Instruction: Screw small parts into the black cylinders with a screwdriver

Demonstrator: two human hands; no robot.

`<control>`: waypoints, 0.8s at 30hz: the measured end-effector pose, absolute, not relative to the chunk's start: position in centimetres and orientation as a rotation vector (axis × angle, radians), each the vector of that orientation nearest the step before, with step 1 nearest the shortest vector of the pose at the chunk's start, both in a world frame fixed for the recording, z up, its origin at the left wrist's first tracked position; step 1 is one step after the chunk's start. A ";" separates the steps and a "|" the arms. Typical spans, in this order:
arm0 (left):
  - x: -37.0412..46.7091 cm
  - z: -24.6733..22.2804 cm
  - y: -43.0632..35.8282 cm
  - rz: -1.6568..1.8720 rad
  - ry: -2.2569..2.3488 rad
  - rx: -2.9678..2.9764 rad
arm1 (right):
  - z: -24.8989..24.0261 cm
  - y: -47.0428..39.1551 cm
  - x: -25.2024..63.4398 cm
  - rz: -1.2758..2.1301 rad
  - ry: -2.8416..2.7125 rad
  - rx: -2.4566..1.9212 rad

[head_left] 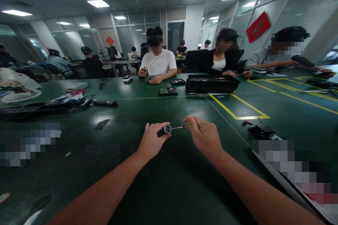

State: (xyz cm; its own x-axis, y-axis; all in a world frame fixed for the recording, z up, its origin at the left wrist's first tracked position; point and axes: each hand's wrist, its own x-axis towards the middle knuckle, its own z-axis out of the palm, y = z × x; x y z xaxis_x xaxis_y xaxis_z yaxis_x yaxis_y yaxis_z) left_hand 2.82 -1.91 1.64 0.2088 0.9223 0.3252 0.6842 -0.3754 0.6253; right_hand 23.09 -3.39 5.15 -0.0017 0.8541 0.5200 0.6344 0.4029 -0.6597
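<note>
Step in hand, by the look of it: driving a small screw. Left hand [151, 141] is closed around a small round part [167, 129], held just above the table [163, 182] near its middle. Right hand [204, 136] pinches a thin screwdriver [179, 127], tip touching the part. To do it well, she should keep the shaft square to the part's face, steady the part, and turn lightly so the tip won't slip.

Table is dark green with yellow tape lines [239, 107]. A black tray [212, 83] and a circuit board [168, 91] lie well beyond the hands. Other people sit across it; office has glass walls and ceiling lights.
</note>
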 end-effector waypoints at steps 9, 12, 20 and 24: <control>2.8 1.4 -1.9 0.958 1.479 2.152 | 5.1 -3.6 23.1 0.401 -1.700 -1.308; 2.8 1.4 -1.8 0.957 1.488 2.151 | 5.1 -3.7 23.1 0.411 -1.720 -1.238; 2.7 1.3 -1.6 0.957 1.510 2.152 | 5.1 -3.4 23.2 0.470 -1.726 -1.367; 2.6 1.3 -1.6 0.947 1.515 2.150 | 5.0 -3.4 22.9 0.483 -1.727 -1.311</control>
